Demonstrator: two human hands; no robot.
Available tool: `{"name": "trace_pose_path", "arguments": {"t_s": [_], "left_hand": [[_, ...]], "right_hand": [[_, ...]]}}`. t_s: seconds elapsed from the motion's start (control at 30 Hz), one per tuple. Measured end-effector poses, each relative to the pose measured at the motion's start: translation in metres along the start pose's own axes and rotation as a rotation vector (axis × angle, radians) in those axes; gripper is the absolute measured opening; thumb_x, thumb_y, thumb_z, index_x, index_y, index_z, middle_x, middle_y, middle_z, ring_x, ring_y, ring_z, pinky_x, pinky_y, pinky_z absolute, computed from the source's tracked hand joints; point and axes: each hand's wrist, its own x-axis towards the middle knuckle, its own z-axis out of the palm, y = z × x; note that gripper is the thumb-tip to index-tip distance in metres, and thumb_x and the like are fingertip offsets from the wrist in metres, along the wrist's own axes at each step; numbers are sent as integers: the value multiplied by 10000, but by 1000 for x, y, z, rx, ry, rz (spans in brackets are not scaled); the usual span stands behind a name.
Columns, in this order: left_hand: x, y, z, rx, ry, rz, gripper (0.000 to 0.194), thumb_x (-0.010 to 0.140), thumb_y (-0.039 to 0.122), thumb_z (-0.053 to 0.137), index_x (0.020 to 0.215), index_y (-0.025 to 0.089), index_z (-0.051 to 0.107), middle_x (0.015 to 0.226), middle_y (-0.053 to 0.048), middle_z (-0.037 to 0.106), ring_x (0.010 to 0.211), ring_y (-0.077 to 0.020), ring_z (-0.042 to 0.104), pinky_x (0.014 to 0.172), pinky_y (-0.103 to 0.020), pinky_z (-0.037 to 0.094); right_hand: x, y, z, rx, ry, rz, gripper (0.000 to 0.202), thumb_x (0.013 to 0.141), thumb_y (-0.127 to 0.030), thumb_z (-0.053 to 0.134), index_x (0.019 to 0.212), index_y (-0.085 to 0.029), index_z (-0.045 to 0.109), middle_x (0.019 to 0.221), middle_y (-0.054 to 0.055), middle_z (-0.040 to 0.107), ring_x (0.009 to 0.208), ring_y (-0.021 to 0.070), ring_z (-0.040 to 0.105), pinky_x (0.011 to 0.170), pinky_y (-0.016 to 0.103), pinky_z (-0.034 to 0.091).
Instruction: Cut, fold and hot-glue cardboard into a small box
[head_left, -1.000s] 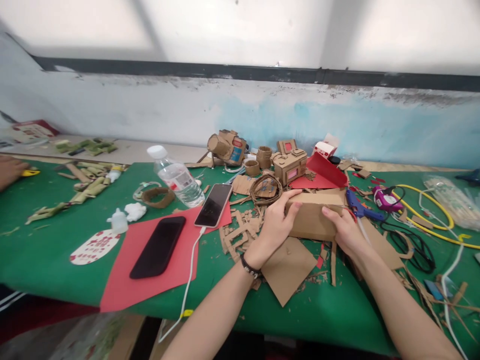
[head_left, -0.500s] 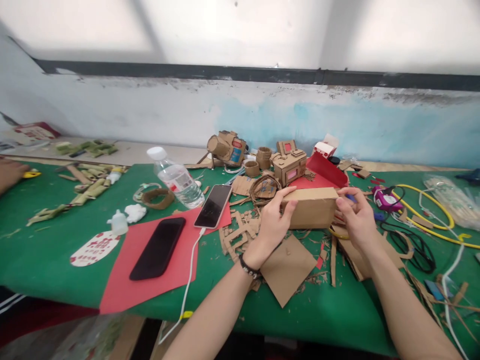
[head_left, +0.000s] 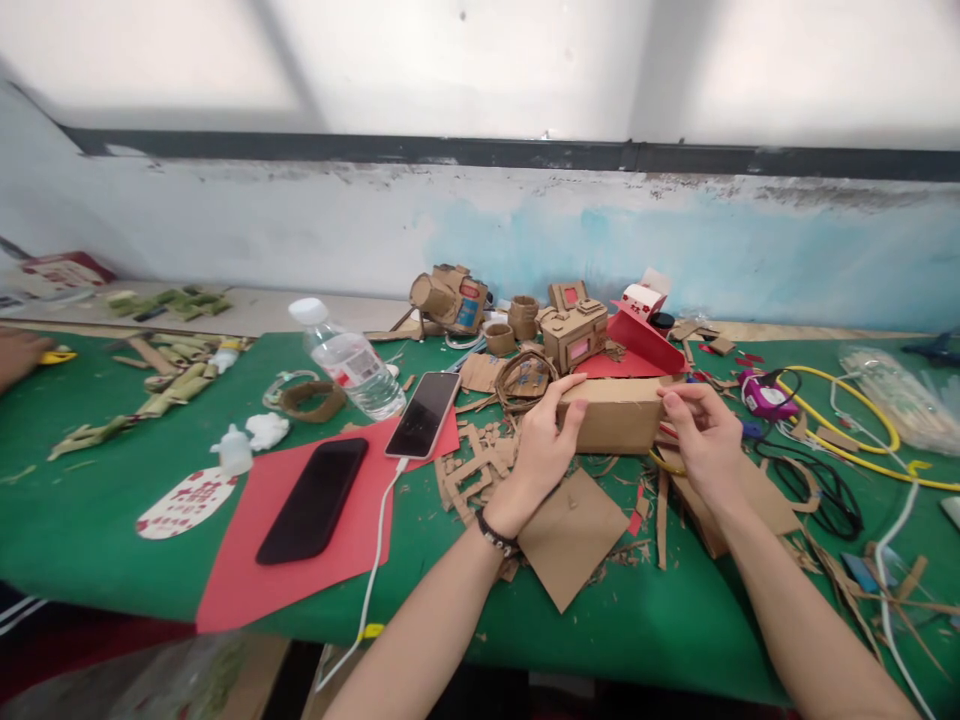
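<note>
A small cardboard box [head_left: 616, 425] is held up above the scraps on the table. My left hand [head_left: 544, 445] grips its left end, thumb on the front face and fingers over the top. At the box's right end, my right hand [head_left: 705, 435] pinches the upper corner between thumb and fingers. Below the box lies a square cardboard piece [head_left: 574, 540], with cut cardboard scraps [head_left: 480, 465] to its left. Behind stand a cardboard model camera [head_left: 574, 335] with a pink window and another cardboard camera [head_left: 448, 298] with a round lens.
A black phone [head_left: 313, 500] lies on red paper [head_left: 232, 590], near a charging phone [head_left: 422, 413]. A water bottle [head_left: 352, 360] leans behind them. Cables [head_left: 821, 490] and a purple device [head_left: 765, 393] lie right. Another person's hand [head_left: 22, 355] shows at far left.
My right hand has shifted slightly left along the box's right end, its fingers drawn closer to the corner. The left hand keeps its grip. The whole view has shifted a little.
</note>
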Motion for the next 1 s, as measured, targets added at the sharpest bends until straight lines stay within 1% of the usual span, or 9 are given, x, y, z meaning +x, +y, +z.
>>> {"name": "trace_pose_path", "arguments": {"t_s": [0.1,0.2,0.37,0.5,0.57,0.73,0.87,0.93,1.0], "left_hand": [[0,-1,0,17,20,10,442,1132,499,491,1438,221,648,1446,-107,737,1275,-275,724,1108,-388,525],[-1,0,0,30,22,56,434,1128,487,509,1447,223,642,1453,-100,735,1279,-261,725,1115,-374,535],[0,-2,1,25,36,69,431,1131,469,507,1461,222,632,1469,-104,725,1285,-256,724,1138,-379,535],[1,-5,0,18,48,52,418,1134,462,503,1463,239,634,1467,-95,725,1256,-249,732,1094,-369,552],[1,-5,0,17,47,62,421,1134,457,505,1467,233,631,1470,-102,722,1256,-250,732,1093,-368,554],[-1,-3,2,23,47,101,427,1127,450,520,1473,222,625,1482,-113,713,1322,-260,704,1131,-376,538],[-1,-4,2,-1,34,71,433,1125,471,527,1479,241,623,1498,-106,697,1303,-259,706,1129,-383,533],[0,-6,2,-65,39,38,492,1112,505,550,1534,253,572,1491,-116,694,1278,-256,713,1076,-371,557],[2,-7,2,-180,51,1,585,1094,543,580,1593,252,487,1408,-132,730,1210,-247,736,983,-349,590]], "right_hand": [[2,5,-1,4,-43,-77,347,924,-601,813,1064,-286,776,1050,49,798,925,210,757,786,331,655],[2,11,0,15,-24,-101,310,901,-549,858,1049,-291,771,1047,38,801,980,221,773,805,337,660],[1,14,-1,10,-17,-96,259,914,-523,858,992,-291,774,1000,22,808,919,207,778,784,328,661],[1,13,-2,-12,-52,-114,281,969,-558,786,1071,-296,795,1067,32,813,877,190,767,789,329,667],[1,13,-2,-6,-57,-120,287,960,-555,797,1080,-295,792,1075,34,814,901,197,775,801,334,669],[1,15,1,-5,-6,-115,274,934,-534,833,1000,-274,777,1015,32,817,901,207,785,763,331,664],[0,13,2,-6,4,-129,295,932,-543,829,1000,-262,772,1011,38,812,881,200,773,747,323,654],[3,12,1,-7,35,-131,300,934,-540,826,1020,-257,780,993,38,803,851,185,755,710,294,632],[9,12,-2,20,118,-117,310,937,-533,823,1058,-249,787,941,27,783,768,156,713,621,248,580]]}}
